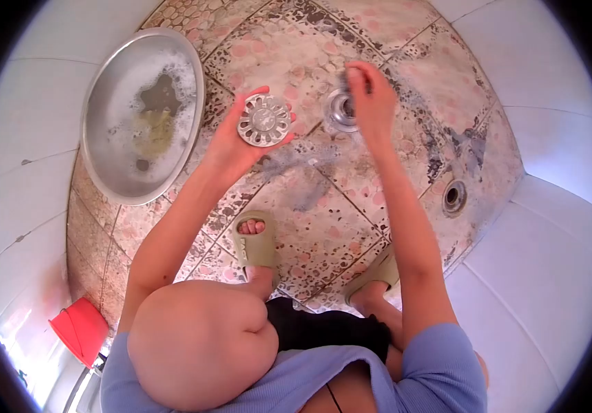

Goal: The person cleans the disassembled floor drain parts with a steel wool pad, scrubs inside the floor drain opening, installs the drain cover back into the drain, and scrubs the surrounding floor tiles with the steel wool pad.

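A round metal drain cover with slots (265, 120) lies in my left hand (234, 141), its patterned face up and my fingers curled around its edge. My right hand (371, 100) is just right of a round metal floor drain (341, 110) and partly overlaps it. Its fingers are bent together around something small and dark, which is blurred and too unclear to name. The drain is open, with its ring and dark centre showing. Both hands are above the tiled floor (296, 62).
A metal basin (89, 131) with soapy, cloudy water stands at the left. A second round drain opening (454, 198) is at the right. A red bucket (82, 332) is at lower left. White walls enclose the floor, and my sandalled feet are below.
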{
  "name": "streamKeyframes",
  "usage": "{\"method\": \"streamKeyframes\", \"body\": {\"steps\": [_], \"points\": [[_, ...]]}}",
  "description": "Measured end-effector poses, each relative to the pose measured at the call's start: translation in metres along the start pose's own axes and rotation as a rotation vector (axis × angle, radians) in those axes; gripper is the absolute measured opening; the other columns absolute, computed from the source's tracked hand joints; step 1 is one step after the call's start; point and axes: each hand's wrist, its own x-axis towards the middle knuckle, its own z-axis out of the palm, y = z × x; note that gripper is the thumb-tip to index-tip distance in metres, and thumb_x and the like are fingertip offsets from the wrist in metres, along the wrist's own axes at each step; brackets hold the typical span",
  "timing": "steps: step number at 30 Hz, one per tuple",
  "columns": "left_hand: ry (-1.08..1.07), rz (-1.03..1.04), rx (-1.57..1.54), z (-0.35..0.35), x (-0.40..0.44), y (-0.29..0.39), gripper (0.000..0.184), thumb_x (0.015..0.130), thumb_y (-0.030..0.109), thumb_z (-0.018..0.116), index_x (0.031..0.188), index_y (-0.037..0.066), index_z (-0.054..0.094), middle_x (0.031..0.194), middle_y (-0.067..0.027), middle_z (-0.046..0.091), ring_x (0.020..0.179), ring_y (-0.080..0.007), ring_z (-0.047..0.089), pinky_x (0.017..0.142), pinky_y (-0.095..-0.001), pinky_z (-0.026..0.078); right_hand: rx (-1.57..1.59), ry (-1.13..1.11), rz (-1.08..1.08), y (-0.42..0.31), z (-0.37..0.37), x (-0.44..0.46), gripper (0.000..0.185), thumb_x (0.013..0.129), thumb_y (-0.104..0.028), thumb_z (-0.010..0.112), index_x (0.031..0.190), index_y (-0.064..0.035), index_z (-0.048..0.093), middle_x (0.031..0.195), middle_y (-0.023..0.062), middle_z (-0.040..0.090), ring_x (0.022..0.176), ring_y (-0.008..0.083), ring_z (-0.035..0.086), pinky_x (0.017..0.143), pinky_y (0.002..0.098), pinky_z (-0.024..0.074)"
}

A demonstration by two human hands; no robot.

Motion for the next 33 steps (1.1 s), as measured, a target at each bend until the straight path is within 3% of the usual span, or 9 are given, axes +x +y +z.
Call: {"method": "streamKeyframes", "body": {"steps": [2,8,11,14,20,23,26,29,33], "points": [[-0.009,0.021,0.113,-0.007,0.002,-0.003,0.042,0.093,0.021,0.049,0.13,0.007,0.035,0.126,-0.0192,0.048,0.116,-0.033,0.049,0.09,-0.0467,0.048,-0.135,-0.259,0.291,0.009,-0.04,0.017,0.02,0.082,-0.023,0.059,0.098,-0.012,0.061,0.079,0.0066,0.062,0.067,0.0283,0.058,0.061,0.0391,0.0459],[0.27,-0.014,0.461,-0.035,0.017,-0.019,0.038,0.09,0.026,0.056,0.121,0.006,0.047,0.113,-0.0114,0.058,0.104,-0.0217,0.057,0.079,-0.0357,0.052,-0.715,-0.66,-0.179,0.04,-0.041,-0.024,0.019,0.08,-0.024,0.06,0.095,-0.0127,0.063,0.08,0.007,0.064,0.072,0.0263,0.062,0.059,0.038,0.0473],[0.333,-0.017,0.607,-0.05,0.029,-0.027,0.041,0.088,0.034,0.059,0.114,0.003,0.053,0.099,-0.0072,0.059,0.086,-0.0138,0.055,0.071,-0.0302,0.047,-0.624,-0.535,-0.142,0.063,-0.027,-0.036,0.019,0.078,-0.022,0.062,0.095,-0.0146,0.064,0.078,0.0093,0.063,0.074,0.0264,0.061,0.062,0.0349,0.048],[0.546,0.002,0.825,-0.056,0.035,-0.021,0.031,0.09,0.031,0.055,0.106,0.005,0.057,0.095,-0.005,0.06,0.08,-0.0128,0.053,0.07,-0.0296,0.045,-0.162,-0.416,0.071,0.062,-0.029,-0.036,0.018,0.082,-0.023,0.062,0.096,-0.0112,0.063,0.079,0.0071,0.064,0.075,0.0218,0.061,0.066,0.0308,0.0483],[0.341,0.24,1.317,-0.121,0.075,-0.026,0.023,0.088,0.022,0.055,0.103,0.005,0.06,0.091,-0.0093,0.06,0.081,-0.0173,0.054,0.075,-0.03,0.044,0.973,-0.371,0.693,0.053,-0.007,-0.038,0.02,0.09,-0.022,0.057,0.096,-0.0035,0.062,0.086,-0.0005,0.065,0.074,0.0089,0.059,0.066,0.0246,0.0475],[0.23,0.477,1.782,-0.121,0.08,-0.017,0.022,0.088,0.021,0.056,0.103,0.006,0.062,0.104,-0.005,0.058,0.087,-0.0193,0.057,0.079,-0.0334,0.045,1.236,-0.344,0.869,0.034,-0.001,-0.044,0.022,0.093,-0.026,0.05,0.103,-0.008,0.058,0.085,0.0022,0.063,0.074,0.0128,0.059,0.063,0.027,0.049],[0.293,0.938,1.968,-0.075,0.059,-0.007,0.031,0.089,0.026,0.055,0.114,0.007,0.058,0.11,-0.0071,0.056,0.097,-0.0196,0.055,0.084,-0.0339,0.045,1.369,-0.422,0.941,0.034,-0.002,-0.048,0.024,0.094,-0.027,0.046,0.106,-0.0087,0.056,0.087,0.0035,0.063,0.074,0.0148,0.06,0.063,0.0317,0.0515],[-0.005,0.13,0.754,-0.017,0.035,0.004,0.048,0.091,0.034,0.05,0.13,0.007,0.045,0.122,-0.0092,0.05,0.11,-0.0191,0.05,0.089,-0.0357,0.044,1.347,-0.362,0.98,0.015,0.003,-0.049,0.024,0.094,-0.026,0.045,0.106,-0.0086,0.055,0.087,0.0054,0.062,0.073,0.0167,0.06,0.063,0.0346,0.0523],[-0.019,0.135,0.788,0.018,0.018,-0.006,0.061,0.093,0.045,0.042,0.138,0.006,0.03,0.13,-0.0096,0.044,0.116,-0.019,0.046,0.091,-0.0367,0.043,1.416,-0.364,0.966,0.008,0.008,-0.048,0.024,0.093,-0.025,0.044,0.106,-0.0082,0.054,0.085,0.0059,0.061,0.072,0.018,0.059,0.064,0.0366,0.0518]]}}
